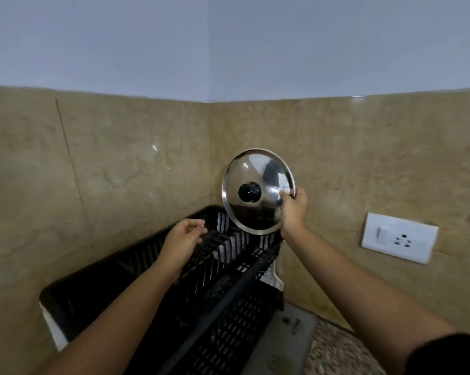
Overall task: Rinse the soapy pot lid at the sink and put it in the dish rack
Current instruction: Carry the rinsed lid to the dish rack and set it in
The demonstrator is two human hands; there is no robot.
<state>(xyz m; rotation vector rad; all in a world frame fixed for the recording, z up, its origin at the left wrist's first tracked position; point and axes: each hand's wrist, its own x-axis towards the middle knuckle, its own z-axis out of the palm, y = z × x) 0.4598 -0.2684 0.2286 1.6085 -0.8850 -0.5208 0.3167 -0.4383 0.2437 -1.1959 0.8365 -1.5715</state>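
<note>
A shiny steel pot lid [252, 171] with a black knob stands upright over the far end of the black plastic dish rack [223, 301], its top face toward me. My right hand [293, 209] pinches the lid's right rim between thumb and fingers. The lid's lower edge is at the rack's far corner; whether it touches the rack is unclear. My left hand [183, 236] hovers over the rack's upright dividers, fingers loosely curled, holding nothing. The sink is out of view.
The rack fills the corner where two beige marble-tiled walls meet. A white switch and socket plate [399, 237] sits on the right wall. A grey mat [288, 339] and speckled granite counter [334, 350] lie right of the rack.
</note>
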